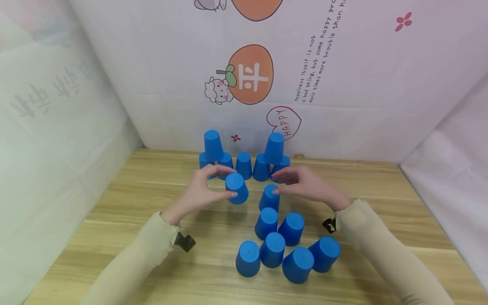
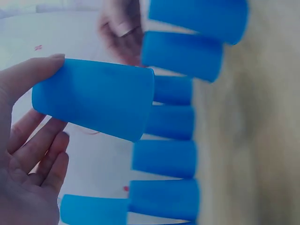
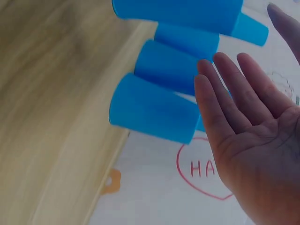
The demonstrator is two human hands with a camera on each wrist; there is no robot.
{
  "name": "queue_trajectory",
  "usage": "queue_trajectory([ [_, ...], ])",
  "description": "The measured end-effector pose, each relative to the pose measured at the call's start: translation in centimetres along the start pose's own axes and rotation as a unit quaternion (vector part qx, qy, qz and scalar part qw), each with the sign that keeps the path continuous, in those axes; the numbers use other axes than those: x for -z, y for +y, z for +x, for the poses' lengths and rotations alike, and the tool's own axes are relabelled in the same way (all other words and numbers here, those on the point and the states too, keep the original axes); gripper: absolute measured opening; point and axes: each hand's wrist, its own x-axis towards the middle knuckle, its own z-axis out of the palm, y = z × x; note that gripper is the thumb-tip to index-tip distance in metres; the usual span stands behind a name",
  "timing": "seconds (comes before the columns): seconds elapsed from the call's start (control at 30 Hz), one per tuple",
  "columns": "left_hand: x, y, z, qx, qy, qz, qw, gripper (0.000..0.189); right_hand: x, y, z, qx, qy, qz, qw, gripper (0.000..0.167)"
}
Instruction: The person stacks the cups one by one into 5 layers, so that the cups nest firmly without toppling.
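Observation:
My left hand (image 1: pixel 198 192) pinches a blue plastic cup (image 1: pixel 237 189) between thumb and fingers, its closed end up. The left wrist view shows this cup (image 2: pixel 93 98) raised in front of the back row, thumb on one side and fingertips on the other. My right hand (image 1: pixel 305 184) is open beside another upside-down blue cup (image 1: pixel 269 199); its thumb tip overlaps that cup's top in the head view. Seen from the right wrist, the fingers (image 3: pixel 243 89) are nearly straight, with the palm facing the cups.
Behind the hands, a row of upside-down cups (image 1: pixel 244 166) carries a left upper cup (image 1: pixel 213 146) and a right upper cup (image 1: pixel 274 148). Several more cups (image 1: pixel 273 250) stand in front on the wooden table (image 1: pixel 160 250). A printed white cloth (image 1: pixel 171 76) hangs behind.

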Motion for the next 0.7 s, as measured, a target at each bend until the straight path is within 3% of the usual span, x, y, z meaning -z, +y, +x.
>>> queue_trajectory([
  [0.2,1.8,0.9,2.9,-0.023,0.046,0.027,0.9983,0.051,-0.8,-0.6,-0.1,-0.005,-0.023,-0.008,0.9997,0.057],
  [0.43,3.8,1.7,6.4,0.006,0.078,0.040,0.9961,0.057,-1.0,-0.5,0.0,0.004,-0.029,-0.006,0.9996,0.054],
  [0.7,5.8,1.2,10.4,0.007,0.132,0.049,0.9899,0.060,-1.0,-0.2,-0.1,0.011,-0.025,-0.009,0.9996,0.050],
])
